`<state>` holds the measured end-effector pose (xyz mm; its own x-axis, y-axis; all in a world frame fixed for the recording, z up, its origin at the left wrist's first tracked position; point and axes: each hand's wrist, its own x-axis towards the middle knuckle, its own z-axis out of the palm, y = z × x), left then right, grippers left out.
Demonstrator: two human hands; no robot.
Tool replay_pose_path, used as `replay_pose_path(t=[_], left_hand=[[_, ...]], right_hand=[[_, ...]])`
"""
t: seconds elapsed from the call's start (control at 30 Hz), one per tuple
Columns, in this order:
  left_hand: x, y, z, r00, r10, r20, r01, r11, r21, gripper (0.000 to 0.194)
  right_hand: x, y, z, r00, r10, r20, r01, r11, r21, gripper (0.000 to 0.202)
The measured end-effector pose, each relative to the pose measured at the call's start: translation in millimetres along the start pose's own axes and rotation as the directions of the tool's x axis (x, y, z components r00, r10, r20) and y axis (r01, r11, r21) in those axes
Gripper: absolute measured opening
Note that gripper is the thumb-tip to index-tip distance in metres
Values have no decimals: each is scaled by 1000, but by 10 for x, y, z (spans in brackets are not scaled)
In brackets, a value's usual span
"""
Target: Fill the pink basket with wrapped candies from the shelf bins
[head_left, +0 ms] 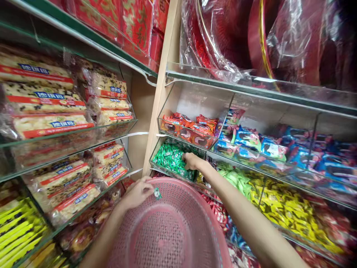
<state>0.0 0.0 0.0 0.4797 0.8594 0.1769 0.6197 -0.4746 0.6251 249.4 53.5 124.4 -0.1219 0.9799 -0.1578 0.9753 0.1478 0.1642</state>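
My left hand (138, 192) is at the left rim of a pink plastic basket (208, 208), its fingers curled over the edge. One small green-wrapped candy (157, 193) shows right beside its fingertips, over the basket's inner wall; whether the fingers touch it I cannot tell. Across the basket, my right hand (192, 161) reaches into a clear shelf bin full of green-wrapped candies (169, 155). Its fingers are curled down among the wrappers, and their tips are partly hidden.
Orange-red packets (192, 126) fill the bin above. To the right are blue packets (275, 147) and yellow-wrapped sweets (290, 204). Packaged pastries (52, 126) line the left shelves. A wooden post (157, 93) and glass shelf edges (251, 83) border the reach.
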Motion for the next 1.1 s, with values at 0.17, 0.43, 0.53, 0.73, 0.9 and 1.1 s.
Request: replay_pose_path(t=[0.17,0.43,0.53,0.73,0.9,1.1], left_hand=[[23,1,2,1000,5,-8,-5,1000,-3,34],[22,-13,13,1000,7,-16,-7,1000,-24,36],[21,-7,5,1000,6,-11,-7,1000,-24,36],[25,-24,10,1000,15,-22,-16,1000,-26,37],[34,-47,22,999,27,-30,-28,999,-36,35],[25,-21,3,1000,19,-24,-20,999,-35,36]], right_hand=[[4,12,26,1000,0,9,0,1000,12,37],[-26,52,-78,988,27,-154,-14,996,83,27],[-61,10,-75,993,40,-113,-32,997,70,28],[-121,-31,-53,995,55,-79,-51,997,50,30],[-123,-41,-19,995,57,-84,-55,998,26,31],[-116,-48,-22,995,46,-94,-46,999,-1,24]])
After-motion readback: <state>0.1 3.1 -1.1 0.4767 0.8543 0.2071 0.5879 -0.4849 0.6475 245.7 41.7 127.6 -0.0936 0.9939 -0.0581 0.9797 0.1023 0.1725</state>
